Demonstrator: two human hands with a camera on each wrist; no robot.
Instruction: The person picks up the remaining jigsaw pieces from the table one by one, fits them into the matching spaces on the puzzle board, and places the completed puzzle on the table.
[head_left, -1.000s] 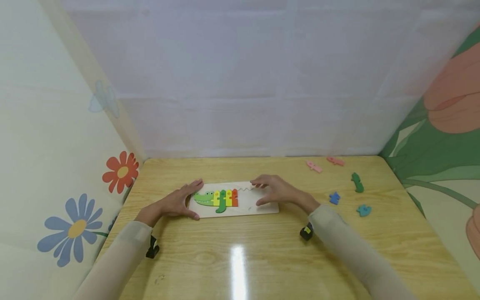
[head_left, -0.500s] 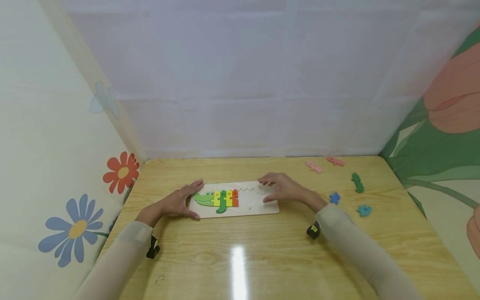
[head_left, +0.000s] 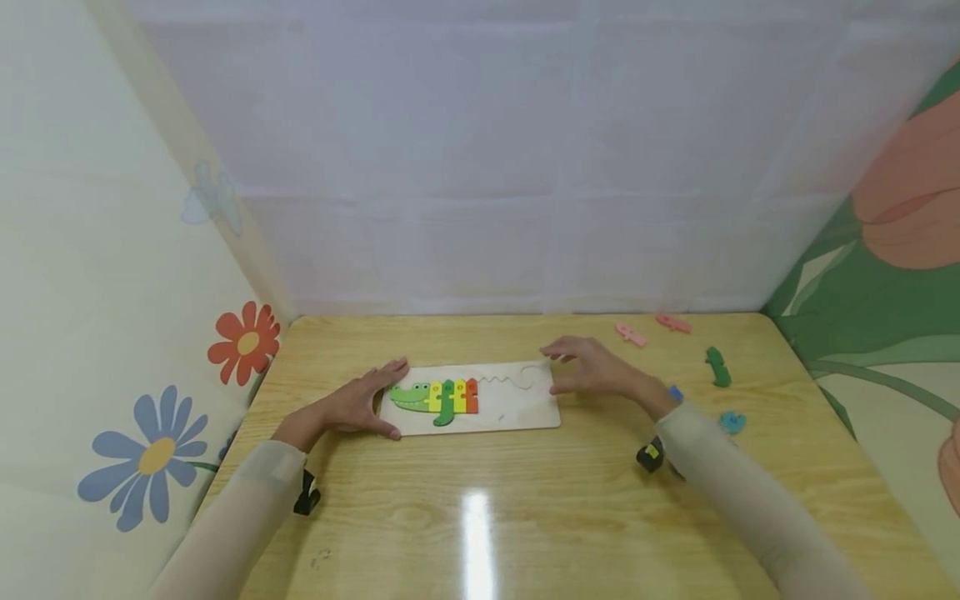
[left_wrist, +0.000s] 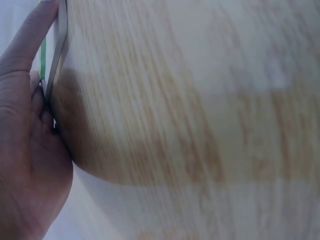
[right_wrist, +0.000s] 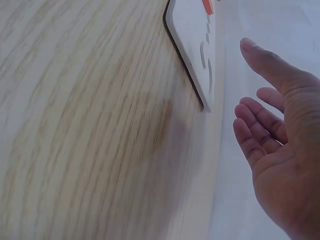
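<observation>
A pale wooden puzzle board [head_left: 517, 410] lies on the table, with a green crocodile head [head_left: 409, 400] at its left end. Behind the head sit yellow, green and red-orange body pieces [head_left: 472, 398]; the board's right half shows bare wood with a carved wavy outline. My left hand [head_left: 351, 407] holds the board's left end, thumb at the near corner and fingers at the far one. In the left wrist view the thumb [left_wrist: 31, 35] runs along the board's edge. My right hand [head_left: 596, 371], fingers loosely bent and holding nothing, hovers at the board's right end.
Loose pieces lie to the right on the wooden table [head_left: 405, 517]: two pink ones [head_left: 631, 335], a dark green one [head_left: 717, 367] and a teal one [head_left: 732, 422]. A blue piece [head_left: 677, 392] is partly hidden behind the right forearm. Printed cloth walls stand around the table.
My right hand has moved right, from over the board's bare half to its right end, and the forearm now partly covers the blue piece. My left hand and the board have stayed put.
</observation>
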